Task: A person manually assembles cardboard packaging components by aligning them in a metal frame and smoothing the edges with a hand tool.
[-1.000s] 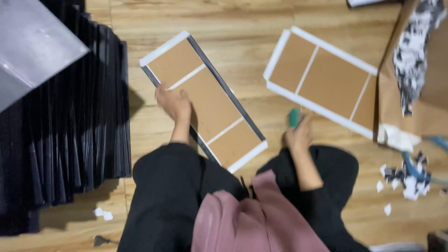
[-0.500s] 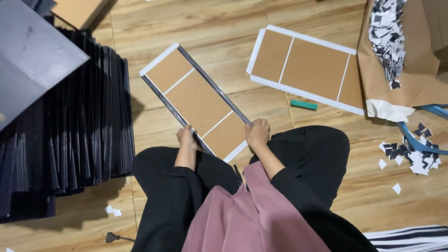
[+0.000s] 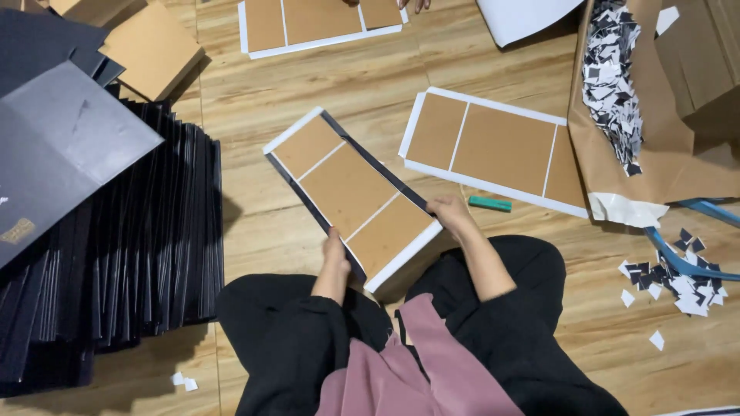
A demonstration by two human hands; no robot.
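Observation:
A long brown cardboard panel [image 3: 347,189] with white and dark edges and two white dividing lines lies slanted in front of my knees, its near end raised off the wood floor. My left hand [image 3: 336,258] grips its near left edge. My right hand [image 3: 449,213] grips its near right corner. A small green tool [image 3: 490,203] lies on the floor just right of my right hand, apart from it.
A second brown panel [image 3: 493,150] lies flat to the right, a third [image 3: 316,23] at the top with another person's fingers [image 3: 415,5] on it. Stacked dark folded sheets [image 3: 116,254] fill the left. A brown paper sack of black-and-white scraps [image 3: 617,85] stands right; scraps [image 3: 678,277] litter the floor.
My right hand let go of the green tool, now on the floor, and joined my left hand on the panel's near end. Both hands have lifted that end. The view has tilted up.

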